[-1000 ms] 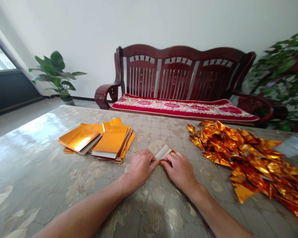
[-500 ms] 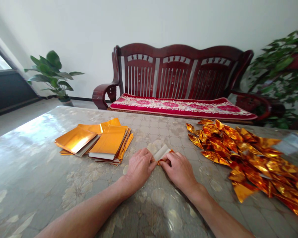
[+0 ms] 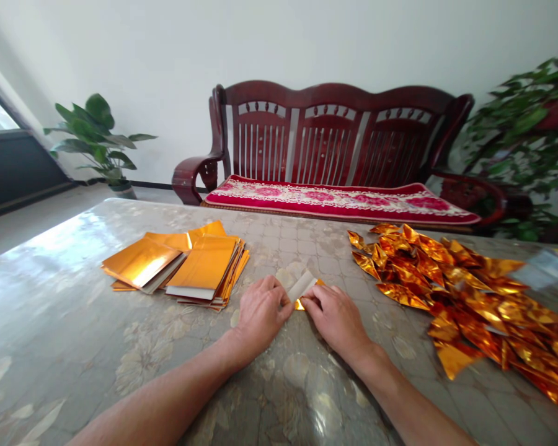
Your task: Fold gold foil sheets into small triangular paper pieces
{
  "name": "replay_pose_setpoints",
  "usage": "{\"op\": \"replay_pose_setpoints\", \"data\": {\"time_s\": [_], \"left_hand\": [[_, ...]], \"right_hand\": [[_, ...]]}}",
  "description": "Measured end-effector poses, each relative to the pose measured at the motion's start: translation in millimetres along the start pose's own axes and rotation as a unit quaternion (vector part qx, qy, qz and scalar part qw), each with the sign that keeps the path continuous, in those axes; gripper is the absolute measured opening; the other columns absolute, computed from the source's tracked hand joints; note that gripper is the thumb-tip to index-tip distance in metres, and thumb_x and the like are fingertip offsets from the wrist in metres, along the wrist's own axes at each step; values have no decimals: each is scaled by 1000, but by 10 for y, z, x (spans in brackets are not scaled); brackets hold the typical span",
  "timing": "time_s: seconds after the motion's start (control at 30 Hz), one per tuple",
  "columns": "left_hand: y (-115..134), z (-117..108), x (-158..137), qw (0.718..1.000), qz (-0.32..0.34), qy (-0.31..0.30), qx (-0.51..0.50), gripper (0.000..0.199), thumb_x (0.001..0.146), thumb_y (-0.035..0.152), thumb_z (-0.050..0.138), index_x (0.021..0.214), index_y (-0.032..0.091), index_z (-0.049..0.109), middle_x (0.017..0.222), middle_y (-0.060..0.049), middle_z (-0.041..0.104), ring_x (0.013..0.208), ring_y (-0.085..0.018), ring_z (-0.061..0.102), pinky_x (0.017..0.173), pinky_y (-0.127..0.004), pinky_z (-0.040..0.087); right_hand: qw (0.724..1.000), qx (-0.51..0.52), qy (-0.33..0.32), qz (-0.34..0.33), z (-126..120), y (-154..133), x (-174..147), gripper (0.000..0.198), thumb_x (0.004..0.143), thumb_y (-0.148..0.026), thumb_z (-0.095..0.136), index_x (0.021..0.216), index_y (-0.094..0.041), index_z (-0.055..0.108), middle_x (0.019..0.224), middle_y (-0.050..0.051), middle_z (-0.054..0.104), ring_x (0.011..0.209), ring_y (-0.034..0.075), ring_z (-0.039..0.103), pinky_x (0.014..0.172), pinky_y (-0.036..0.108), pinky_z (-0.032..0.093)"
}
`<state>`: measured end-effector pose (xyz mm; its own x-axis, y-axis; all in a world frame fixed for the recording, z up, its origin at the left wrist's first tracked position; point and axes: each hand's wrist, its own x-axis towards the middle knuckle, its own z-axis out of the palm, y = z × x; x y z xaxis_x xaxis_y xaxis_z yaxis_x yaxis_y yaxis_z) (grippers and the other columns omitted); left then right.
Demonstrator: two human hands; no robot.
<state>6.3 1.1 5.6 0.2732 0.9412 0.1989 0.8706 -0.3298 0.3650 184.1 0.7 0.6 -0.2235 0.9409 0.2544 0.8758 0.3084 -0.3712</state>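
Between my hands, on the tabletop, lies a partly folded sheet of gold foil paper (image 3: 302, 285); its pale back faces up, and gold shows at the near corner and the right edge. My left hand (image 3: 266, 308) has its fingers closed on the sheet's left side. On the other side, my right hand (image 3: 337, 316) pinches the near right part with thumb and forefinger. The fingers cover much of the paper. To the left sits a loose stack of flat gold foil sheets (image 3: 204, 263). At the right spreads a heap of folded gold foil pieces (image 3: 456, 279).
The table (image 3: 167, 371) has a glossy, flower-patterned cover. A clear plastic bag (image 3: 546, 269) lies at its right edge. Beyond the far edge stands a dark red wooden bench (image 3: 325, 93) with a red floral cushion (image 3: 344, 197). Potted plants (image 3: 100, 139) flank the bench.
My right thumb and fingers have shifted slightly to the right along the fold, so more gold shows at the near corner. My left hand has hardly moved.
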Motion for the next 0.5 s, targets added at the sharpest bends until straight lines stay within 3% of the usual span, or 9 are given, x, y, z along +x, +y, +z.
{"op": "replay_pose_setpoints", "data": {"time_s": [0.5], "left_hand": [[2,2,-1,1000,10,11,4,17,85,32,64,73,21,64,95,-2,61,91,-19,57,80,-32,38]], "right_hand": [[1000,-10,-1,25,-7,-24,6,12,86,-29,62,76,-23,58,80,-2,67,79,17,56,68,28,32]]}}
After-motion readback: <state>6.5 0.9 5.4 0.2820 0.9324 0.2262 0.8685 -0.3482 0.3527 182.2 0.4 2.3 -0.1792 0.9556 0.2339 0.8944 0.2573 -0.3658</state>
